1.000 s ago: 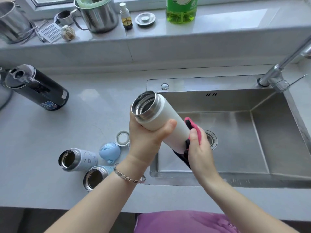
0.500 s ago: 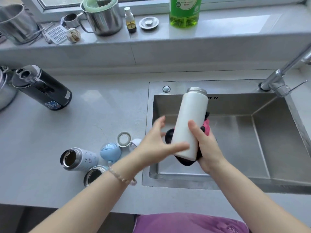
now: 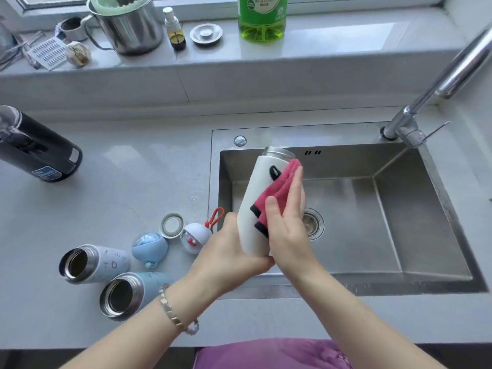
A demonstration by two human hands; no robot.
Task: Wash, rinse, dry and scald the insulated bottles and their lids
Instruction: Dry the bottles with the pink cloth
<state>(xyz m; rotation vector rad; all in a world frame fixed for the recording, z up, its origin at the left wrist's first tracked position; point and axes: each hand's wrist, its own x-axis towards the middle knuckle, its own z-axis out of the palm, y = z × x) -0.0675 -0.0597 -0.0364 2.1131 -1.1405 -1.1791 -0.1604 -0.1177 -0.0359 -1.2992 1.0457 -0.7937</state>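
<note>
Over the sink, the cloth now sits higher on the white bottle.

White bottle: uncapped, tilted, my left hand gripping its base.
Patterned bottle, blue bottle: open, lying on bench.
Blue lid, white lid: beside them.

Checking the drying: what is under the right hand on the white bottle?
A pink cloth with black trim, pressed against the white bottle by the right hand. The surface beneath is hidden.
</note>
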